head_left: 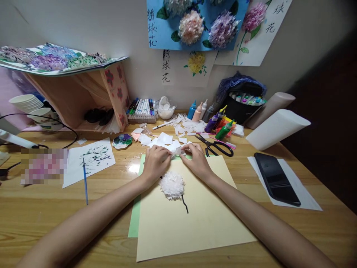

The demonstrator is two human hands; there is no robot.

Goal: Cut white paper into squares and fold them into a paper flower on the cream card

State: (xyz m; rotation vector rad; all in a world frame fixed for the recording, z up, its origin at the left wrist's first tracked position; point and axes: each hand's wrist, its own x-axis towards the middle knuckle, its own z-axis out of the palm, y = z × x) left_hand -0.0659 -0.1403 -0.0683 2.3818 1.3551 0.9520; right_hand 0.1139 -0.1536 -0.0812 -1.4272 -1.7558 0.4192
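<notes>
My left hand [156, 160] and my right hand [195, 159] meet over the top edge of a cream sheet of paper [192, 223]. Between their fingertips is a small piece of thin white paper [176, 151], pinched from both sides. Just below the hands, a fluffy white paper flower [172, 185] sits on the cream sheet, with a dark drawn stem [185, 204] running down from it. A green sheet [134, 219] shows beneath the cream one. Cut white paper squares [164, 138] lie just beyond my fingers.
Black-handled scissors [220, 147] lie right of my right hand, near several paint bottles [224, 130]. A phone [276, 178] rests at right. At left are a paint palette [122, 141], a brush [85, 182] on paint-marked paper [104, 158], and a pink box shelf [115, 89].
</notes>
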